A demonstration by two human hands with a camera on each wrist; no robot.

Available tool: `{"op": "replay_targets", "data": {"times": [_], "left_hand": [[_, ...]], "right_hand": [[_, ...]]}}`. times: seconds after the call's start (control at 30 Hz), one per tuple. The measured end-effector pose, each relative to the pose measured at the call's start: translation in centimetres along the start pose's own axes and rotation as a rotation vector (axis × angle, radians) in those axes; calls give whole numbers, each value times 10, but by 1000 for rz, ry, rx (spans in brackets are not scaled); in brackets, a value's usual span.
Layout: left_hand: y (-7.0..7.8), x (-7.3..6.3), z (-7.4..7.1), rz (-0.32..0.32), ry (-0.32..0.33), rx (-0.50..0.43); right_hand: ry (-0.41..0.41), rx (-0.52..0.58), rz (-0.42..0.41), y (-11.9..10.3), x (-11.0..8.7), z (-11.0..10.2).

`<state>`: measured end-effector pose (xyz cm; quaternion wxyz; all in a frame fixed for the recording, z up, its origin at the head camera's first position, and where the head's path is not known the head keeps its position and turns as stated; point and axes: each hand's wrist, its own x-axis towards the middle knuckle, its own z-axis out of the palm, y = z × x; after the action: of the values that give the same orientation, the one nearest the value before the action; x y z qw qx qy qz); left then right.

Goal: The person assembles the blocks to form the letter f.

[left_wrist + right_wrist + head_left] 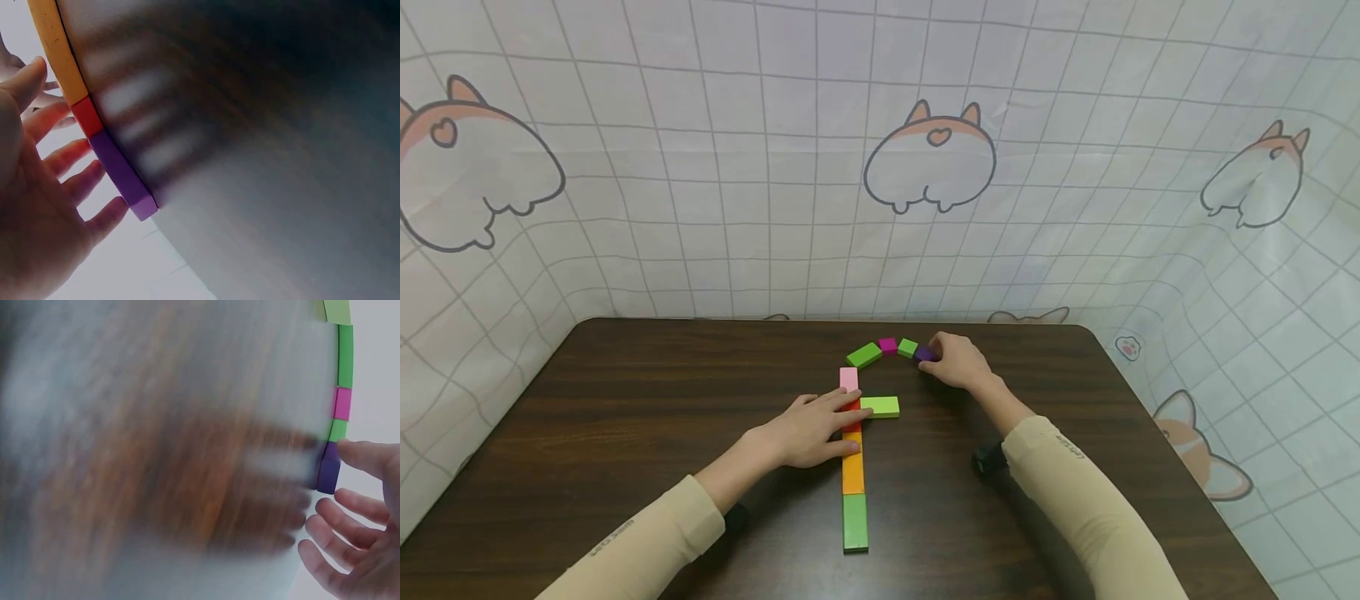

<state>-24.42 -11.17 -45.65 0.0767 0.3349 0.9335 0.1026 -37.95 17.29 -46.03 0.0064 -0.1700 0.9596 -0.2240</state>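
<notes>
My left hand [812,429] lies spread over a straight column of blocks, fingers extended across the red block [853,427] and the orange block [853,471]. A fingertip reaches the lime block [882,407], which juts right from the column. At the column's far end, the pink block [848,378] looks purple in the left wrist view. My right hand [957,360] pinches a dark purple block [329,475] between thumb and forefinger, at the right end of a curved row. Left of it run a small green block [907,347], a magenta block [888,345] and a longer green block [864,356].
A green block [855,523] forms the column's near end. The dark wooden table [625,400] ends just beyond the curved row. Behind and to the right hangs a white gridded curtain [737,167] with cartoon animals.
</notes>
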Motion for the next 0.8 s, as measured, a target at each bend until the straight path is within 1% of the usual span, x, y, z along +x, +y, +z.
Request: {"op": "replay_targets", "data": {"times": [0.3, 0.5, 0.8], "left_hand": [[-1, 2, 2, 3, 17, 11], [-3, 3, 2, 18, 38, -5], [-2, 3, -1, 22, 45, -30]], "right_hand": [[-37, -1, 13, 7, -6, -9], [-40, -5, 13, 13, -7, -12], [-38, 4, 4, 21, -9, -19]]}}
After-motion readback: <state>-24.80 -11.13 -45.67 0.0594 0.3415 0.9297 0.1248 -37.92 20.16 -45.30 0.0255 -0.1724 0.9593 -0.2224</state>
